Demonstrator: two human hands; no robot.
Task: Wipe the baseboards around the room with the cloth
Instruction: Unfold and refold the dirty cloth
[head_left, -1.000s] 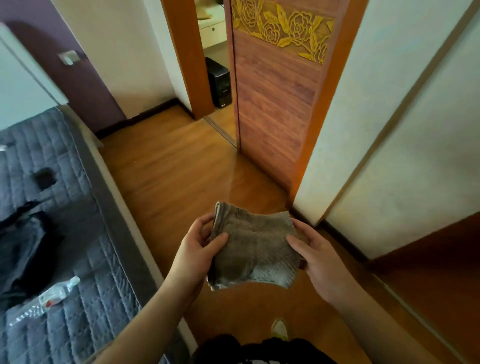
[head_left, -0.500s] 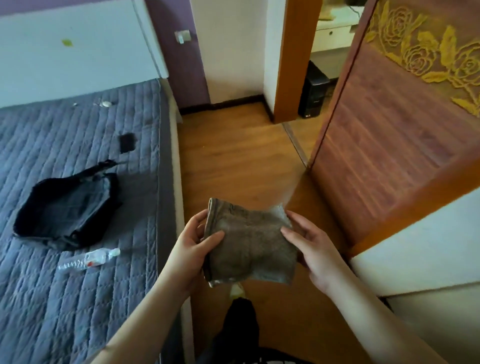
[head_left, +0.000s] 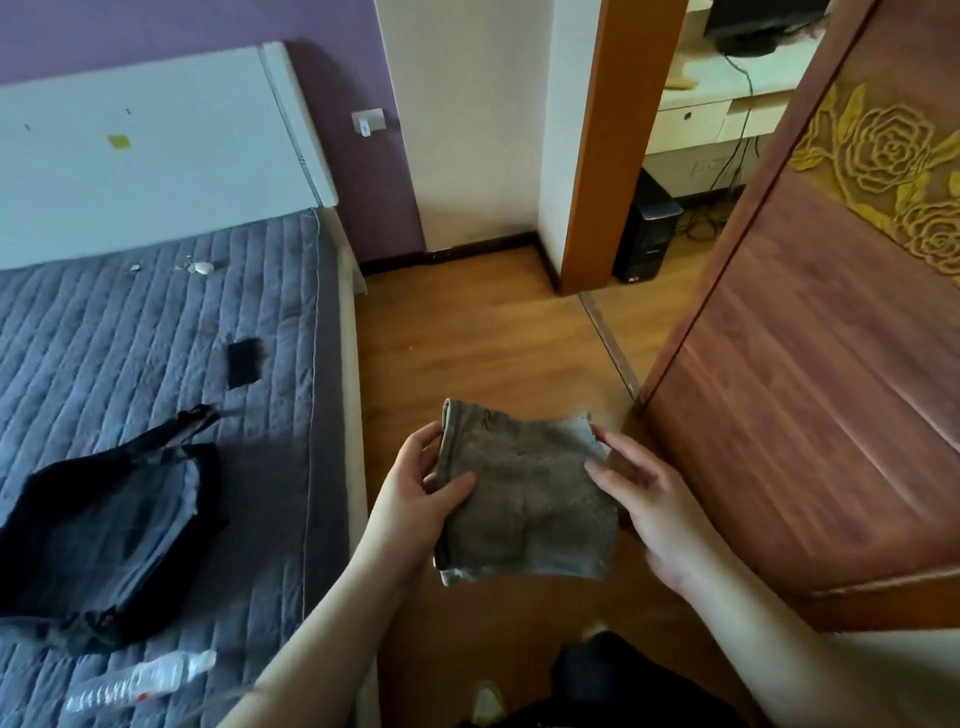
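Observation:
A folded grey-brown cloth (head_left: 524, 493) is held flat in front of me, above the wooden floor. My left hand (head_left: 415, 499) grips its left edge, thumb on top and fingers curled behind. My right hand (head_left: 649, 499) holds the right edge, thumb on top and fingers underneath. A dark baseboard (head_left: 478, 248) runs along the foot of the far white and purple walls, between the bed and the door frame.
A bed (head_left: 156, 332) with a grey quilted cover fills the left, carrying a black bag (head_left: 104, 525), a plastic bottle (head_left: 140, 680) and a small black object (head_left: 243, 362). An open wooden door (head_left: 810, 374) stands at right. The orange door frame (head_left: 613, 145) leads to another room.
The view has swung left, from the door and right wall toward the bed and far corner. Both hands keep the same hold on the cloth.

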